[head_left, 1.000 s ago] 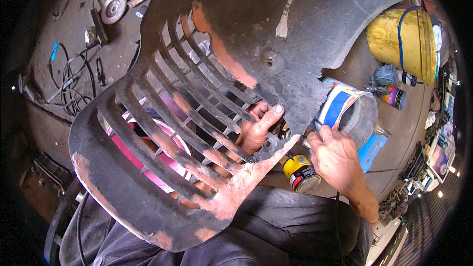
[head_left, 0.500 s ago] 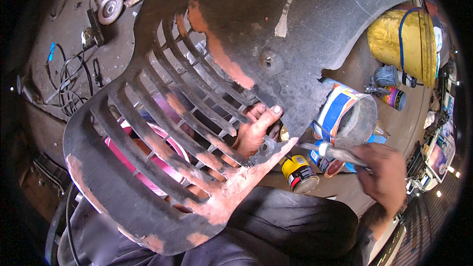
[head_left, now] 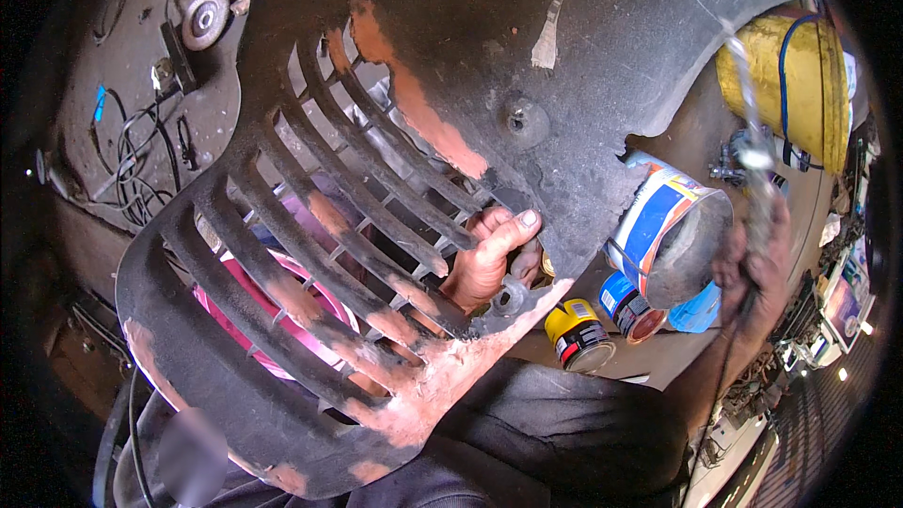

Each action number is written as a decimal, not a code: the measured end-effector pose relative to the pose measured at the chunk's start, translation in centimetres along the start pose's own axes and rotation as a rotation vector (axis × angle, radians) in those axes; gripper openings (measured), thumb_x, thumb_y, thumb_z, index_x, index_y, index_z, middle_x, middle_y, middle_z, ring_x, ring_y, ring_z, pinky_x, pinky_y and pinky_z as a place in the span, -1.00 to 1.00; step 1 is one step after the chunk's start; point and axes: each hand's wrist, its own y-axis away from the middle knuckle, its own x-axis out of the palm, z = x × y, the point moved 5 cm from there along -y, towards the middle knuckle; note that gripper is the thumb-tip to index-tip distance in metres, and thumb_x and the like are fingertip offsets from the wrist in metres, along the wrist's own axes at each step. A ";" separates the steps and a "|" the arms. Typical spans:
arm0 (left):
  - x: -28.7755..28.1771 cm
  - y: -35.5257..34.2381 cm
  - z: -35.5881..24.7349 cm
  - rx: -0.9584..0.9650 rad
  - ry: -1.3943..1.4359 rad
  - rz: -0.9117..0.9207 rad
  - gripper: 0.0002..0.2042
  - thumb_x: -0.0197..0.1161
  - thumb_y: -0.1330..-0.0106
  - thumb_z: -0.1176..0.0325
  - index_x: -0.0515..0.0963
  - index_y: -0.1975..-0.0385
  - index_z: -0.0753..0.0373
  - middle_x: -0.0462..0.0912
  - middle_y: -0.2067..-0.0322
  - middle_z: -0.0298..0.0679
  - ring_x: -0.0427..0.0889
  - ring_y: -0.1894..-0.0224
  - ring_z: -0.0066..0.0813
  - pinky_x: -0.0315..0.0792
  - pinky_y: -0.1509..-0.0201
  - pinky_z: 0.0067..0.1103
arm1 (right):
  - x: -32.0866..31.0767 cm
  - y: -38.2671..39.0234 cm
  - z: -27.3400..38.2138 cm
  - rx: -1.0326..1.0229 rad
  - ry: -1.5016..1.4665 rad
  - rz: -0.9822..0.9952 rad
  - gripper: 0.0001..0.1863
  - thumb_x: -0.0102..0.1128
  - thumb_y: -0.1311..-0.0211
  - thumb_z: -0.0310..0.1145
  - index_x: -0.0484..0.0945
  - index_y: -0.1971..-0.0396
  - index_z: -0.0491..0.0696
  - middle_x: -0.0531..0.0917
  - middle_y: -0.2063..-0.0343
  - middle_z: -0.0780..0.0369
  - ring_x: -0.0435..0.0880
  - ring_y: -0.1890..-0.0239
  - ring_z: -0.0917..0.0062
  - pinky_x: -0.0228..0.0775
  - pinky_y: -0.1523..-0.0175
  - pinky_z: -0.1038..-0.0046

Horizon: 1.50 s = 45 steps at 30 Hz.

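Observation:
Across my lap lies a large black plastic bumper (head_left: 611,66) with a slatted grille (head_left: 301,198). Pinkish filler (head_left: 442,376) coats its lower corner, with reddish patches on slats and along one edge. My left hand (head_left: 484,263) grips the bumper at the end of the slats, thumb on top, the other fingers partly hidden. Off to the right, my right hand (head_left: 752,268) is closed round the handle of what looks like a soldering iron (head_left: 750,122). Its metal shaft points up and away, blurred, apart from the bumper, and a dark cord trails below the hand.
Right of the bumper stand an open bucket (head_left: 673,235), a yellow can (head_left: 577,334) and a blue can (head_left: 632,306). A yellow container (head_left: 785,85) lies farther off. At left are tangled cables (head_left: 136,155) and a grinding disc (head_left: 206,19); a pink basin (head_left: 301,292) shows beneath the slats.
My right hand has moved right and swung the iron from pointing left at the bumper's corner to pointing upward. My left hand keeps its grip; the view has shifted slightly.

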 end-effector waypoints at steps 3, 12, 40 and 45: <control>-0.2 0.4 -0.5 0.025 0.014 -0.025 -0.62 0.21 -0.35 0.24 0.42 0.76 0.17 0.43 0.79 -0.26 0.37 0.77 -0.49 0.22 0.68 -0.56 | 7.7 -0.5 -1.9 0.088 -0.167 0.279 -0.26 0.19 -0.06 -0.46 0.20 -0.32 -0.15 0.55 0.30 0.16 0.59 0.43 0.54 0.52 0.29 0.52; -0.2 0.3 -0.1 -0.004 0.041 -0.093 -0.68 0.28 -0.30 0.26 0.44 0.70 0.15 0.41 0.81 -0.27 0.35 0.79 -0.50 0.22 0.69 -0.56 | 15.5 0.7 -4.2 -0.072 0.215 0.471 -0.71 0.12 -0.27 -0.59 0.53 0.00 -0.19 0.60 0.24 0.23 0.61 0.23 0.62 0.44 0.10 0.59; -1.2 -0.1 0.1 0.024 0.039 0.063 -0.82 0.30 -0.27 0.37 0.47 0.47 0.29 0.50 0.69 -0.25 0.43 0.71 -0.51 0.28 0.64 -0.61 | 17.4 0.9 -5.1 -0.365 0.428 0.671 -0.75 0.08 -0.32 -0.42 0.49 0.02 -0.10 0.58 0.34 0.11 0.64 0.38 0.35 0.49 0.27 0.41; -0.9 0.2 0.3 -0.019 0.076 0.061 -0.85 0.23 -0.35 0.32 0.51 0.43 0.23 0.49 0.70 -0.26 0.41 0.73 -0.54 0.26 0.66 -0.62 | 17.7 0.9 -4.8 -0.376 0.441 0.703 -0.76 0.06 -0.34 -0.42 0.48 0.03 -0.09 0.57 0.35 0.11 0.65 0.41 0.36 0.49 0.30 0.40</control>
